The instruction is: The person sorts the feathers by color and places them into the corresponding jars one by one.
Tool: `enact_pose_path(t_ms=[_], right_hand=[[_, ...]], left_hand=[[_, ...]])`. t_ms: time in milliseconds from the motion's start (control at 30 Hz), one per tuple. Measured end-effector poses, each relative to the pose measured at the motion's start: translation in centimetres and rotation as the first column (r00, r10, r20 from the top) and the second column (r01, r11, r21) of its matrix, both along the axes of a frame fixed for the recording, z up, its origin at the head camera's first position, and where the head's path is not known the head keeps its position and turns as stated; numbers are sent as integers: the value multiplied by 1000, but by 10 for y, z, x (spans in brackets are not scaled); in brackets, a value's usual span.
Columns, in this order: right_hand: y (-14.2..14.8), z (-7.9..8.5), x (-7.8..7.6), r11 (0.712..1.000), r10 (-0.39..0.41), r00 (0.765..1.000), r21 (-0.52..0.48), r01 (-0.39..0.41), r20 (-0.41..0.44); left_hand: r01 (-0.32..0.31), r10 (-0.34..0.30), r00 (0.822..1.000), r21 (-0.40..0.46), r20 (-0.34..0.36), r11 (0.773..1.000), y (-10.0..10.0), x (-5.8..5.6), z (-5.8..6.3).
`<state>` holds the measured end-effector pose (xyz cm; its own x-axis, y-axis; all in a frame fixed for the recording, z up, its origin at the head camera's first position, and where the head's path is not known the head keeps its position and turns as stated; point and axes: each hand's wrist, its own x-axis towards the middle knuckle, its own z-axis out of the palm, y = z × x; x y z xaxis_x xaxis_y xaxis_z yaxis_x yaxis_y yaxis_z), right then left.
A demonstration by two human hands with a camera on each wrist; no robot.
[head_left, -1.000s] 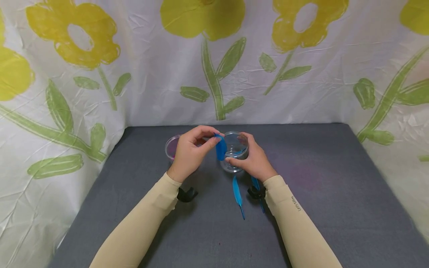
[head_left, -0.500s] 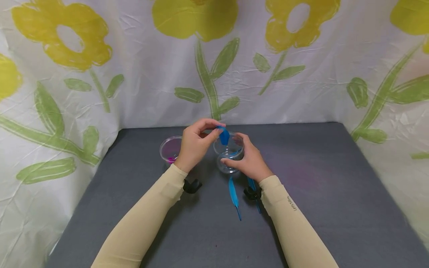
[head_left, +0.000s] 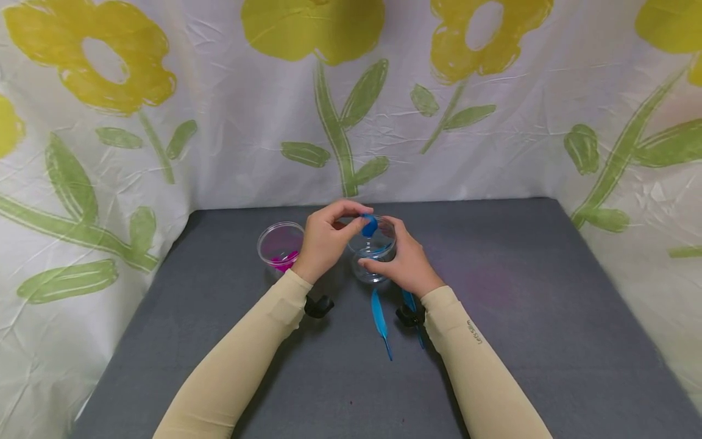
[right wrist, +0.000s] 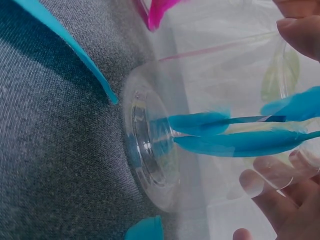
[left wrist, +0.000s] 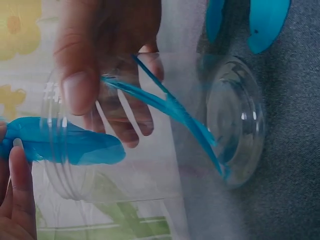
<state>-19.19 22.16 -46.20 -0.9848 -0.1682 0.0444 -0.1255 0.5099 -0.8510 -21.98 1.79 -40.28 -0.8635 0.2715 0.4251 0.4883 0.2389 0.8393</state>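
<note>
My left hand (head_left: 325, 238) pinches a blue feather (left wrist: 75, 142) by one end, between thumb and fingertips. The feather's other end hangs inside the mouth of a clear plastic jar (head_left: 372, 268). Around the jar's side curls my right hand (head_left: 408, 256), thumb in front and fingers behind. The jar stands upright on the dark cloth. Two more blue feathers (left wrist: 187, 120) lean inside it, seen through the wall in both wrist views. In front of the jar lie a loose blue feather (head_left: 379, 314) and another one (head_left: 409, 300), partly hidden by the right wrist's black strap mount.
A second clear jar (head_left: 272, 235) with magenta feathers (head_left: 285, 261) in it stands to the left, close to the left wrist. Dark grey cloth (head_left: 521, 341) covers the table. A flower-printed curtain (head_left: 247, 177) hangs along the back and sides.
My left hand has moved right and over the jar's mouth, and the pinched feather has gone down into it. The right hand keeps its hold on the jar. The view has shifted slightly.
</note>
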Motion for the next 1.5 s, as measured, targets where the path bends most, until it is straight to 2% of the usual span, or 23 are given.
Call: enact_pose_path(t_ms=[333, 533, 900, 1300, 1400, 1500], right_hand=[[-3, 2, 0, 1000, -2, 1000, 13, 2, 17], [-1, 2, 0, 1000, -7, 1000, 14, 7, 14], [1, 0, 0, 1000, 2, 1000, 9, -2, 5], [1, -1, -2, 1000, 9, 1000, 23, -9, -21], [2, 0, -2, 1000, 21, 999, 21, -20, -28], [3, 0, -2, 999, 29, 999, 21, -29, -33]], left_hand=[[23, -21, 999, -83, 26, 996, -5, -2, -11], [43, -40, 999, -90, 37, 995, -8, 0, -13], [10, -13, 999, -91, -35, 996, -12, 9, -11], [87, -104, 988, -144, -112, 986, -18, 28, -5], [114, -143, 979, -195, -142, 974, -20, 36, -4], [152, -204, 961, -259, -187, 954, -22, 43, -5]])
